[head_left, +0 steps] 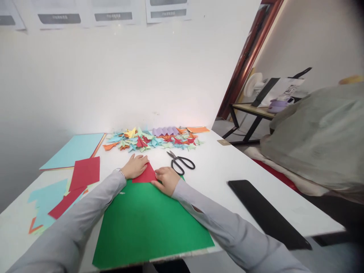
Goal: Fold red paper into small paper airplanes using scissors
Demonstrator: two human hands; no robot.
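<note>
A folded piece of red paper (144, 175) lies at the far edge of the green sheet (155, 223). My left hand (135, 167) rests flat on the red paper's left side, its fingers stretched out. At the right corner of that paper, my right hand (167, 180) has thumb and fingertips closed on the edge. Black-handled scissors (182, 162) lie beyond my right hand, blades partly apart and pointing away to the left.
Folded paper shapes in several colours (153, 139) are piled by the wall. Light blue sheets (74, 151), red paper (85, 173) and paper scraps (49, 201) lie left. A long black object (267, 212) lies right. Someone in a grey-green garment (318, 136) is beyond the table's right edge.
</note>
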